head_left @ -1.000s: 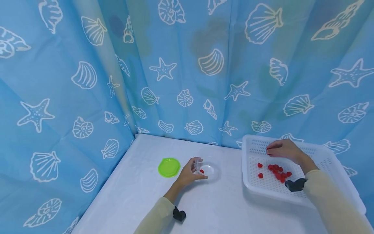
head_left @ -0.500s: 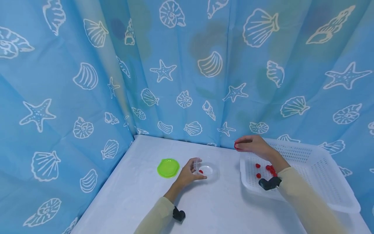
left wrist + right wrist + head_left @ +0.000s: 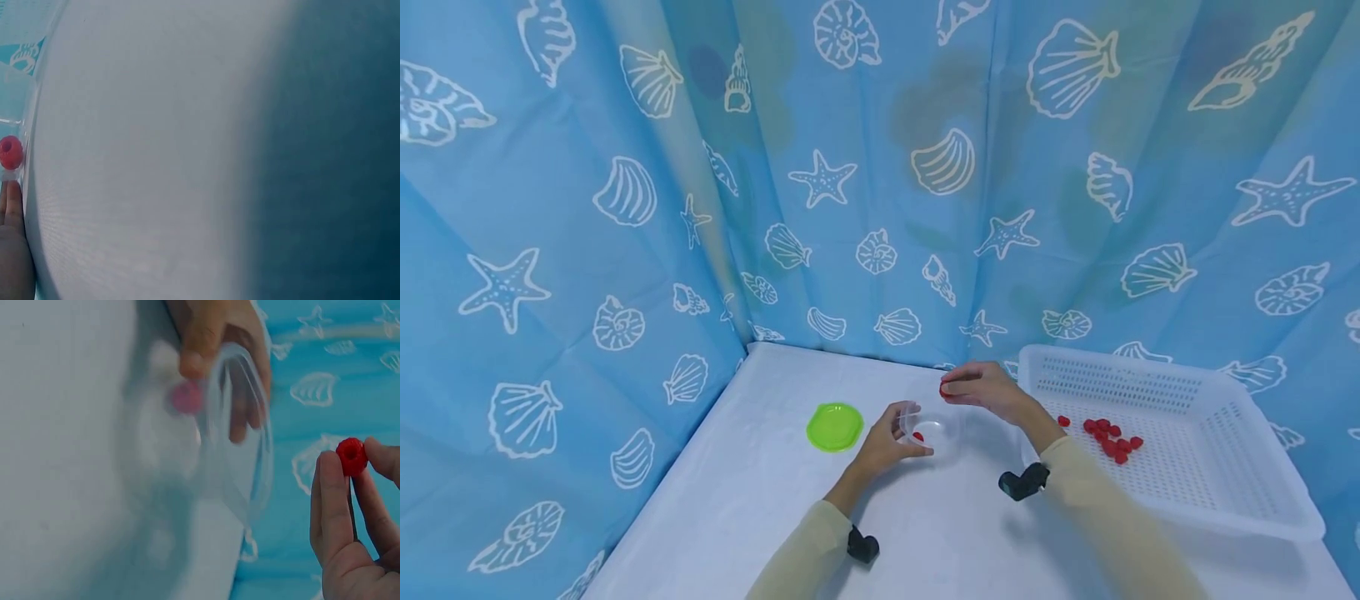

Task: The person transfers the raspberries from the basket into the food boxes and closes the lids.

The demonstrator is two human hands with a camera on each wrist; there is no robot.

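Observation:
A clear plastic tub point(image 3: 942, 433) stands on the white table, and my left hand point(image 3: 883, 442) grips it from the left side. One raspberry point(image 3: 10, 152) lies inside the tub, near the left fingers. Just above and to the right of the tub's rim, my right hand point(image 3: 992, 392) pinches another raspberry point(image 3: 352, 457) between thumb and fingertips. That berry's hollow end shows in the right wrist view. Several more raspberries point(image 3: 1108, 447) lie in the white perforated basket point(image 3: 1225, 467) at the right.
A bright green lid point(image 3: 835, 427) lies flat on the table to the left of the left hand. Behind the table hangs a blue curtain point(image 3: 865, 192) with white shell prints, and it also closes off the left side.
My right hand has travelled left from over the basket to beside the tub, carrying the raspberry. The left hand stays on the tub.

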